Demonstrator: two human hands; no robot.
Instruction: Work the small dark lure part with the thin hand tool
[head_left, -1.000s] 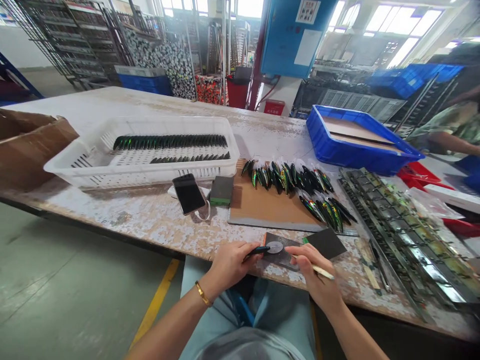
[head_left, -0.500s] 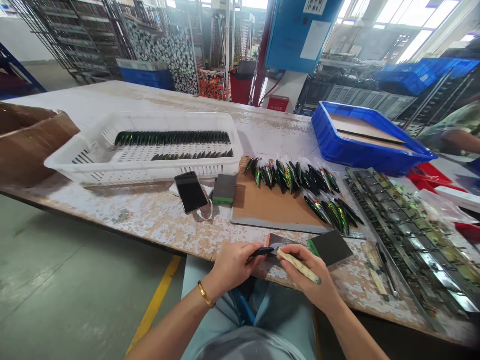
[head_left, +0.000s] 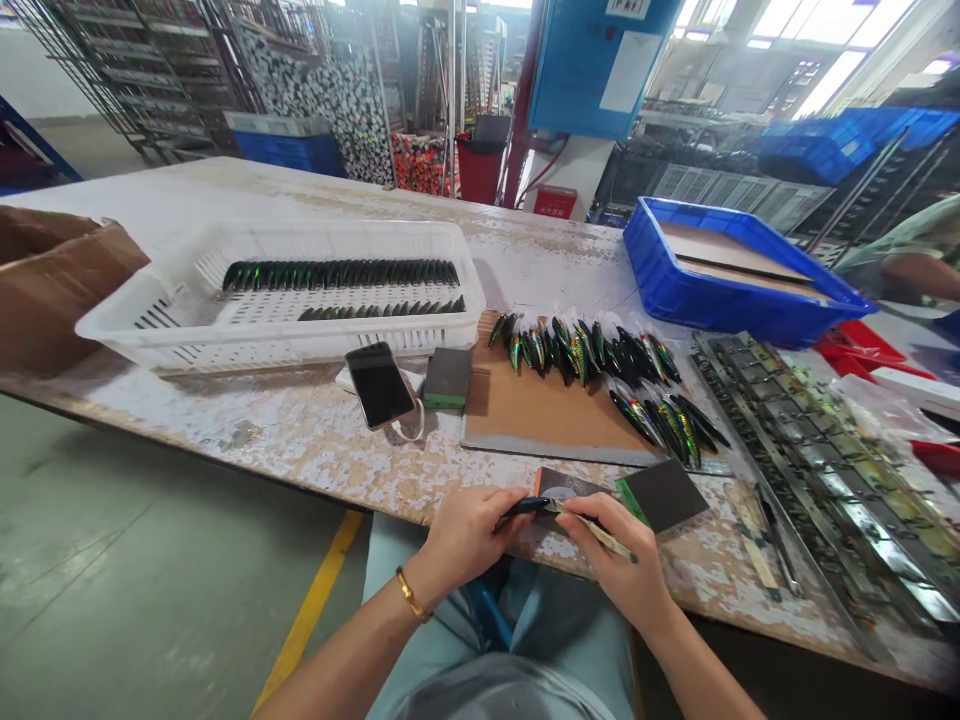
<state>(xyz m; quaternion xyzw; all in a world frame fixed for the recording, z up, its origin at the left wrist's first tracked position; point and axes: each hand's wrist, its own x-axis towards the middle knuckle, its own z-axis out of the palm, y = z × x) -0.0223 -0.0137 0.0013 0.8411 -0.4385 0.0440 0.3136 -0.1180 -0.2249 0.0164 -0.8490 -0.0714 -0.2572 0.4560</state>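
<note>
My left hand (head_left: 466, 530) grips a dark fishing lure (head_left: 523, 506) at the table's near edge, its tip over a small dark pad (head_left: 562, 487). Close beside it, my right hand (head_left: 613, 558) holds a thin pale stick (head_left: 600, 534) like a pen, its tip meeting the lure. A dark sanding block with a green edge (head_left: 660, 493) lies just right of the pad. Beyond them, a brown cardboard sheet (head_left: 540, 410) carries several iridescent green lures (head_left: 600, 365).
A white slotted basket (head_left: 285, 300) holds rows of dark lures at left. A phone (head_left: 379, 385) and a green-edged block (head_left: 447, 378) lie in front of it. A blue crate (head_left: 731, 275), metal racks (head_left: 810, 450) and another person's arm (head_left: 911, 265) are at right; a cardboard box (head_left: 52, 285) at far left.
My right hand swung the stick from pointing rightward to bring its tip against the lure. The left hand stayed put, holding the lure.
</note>
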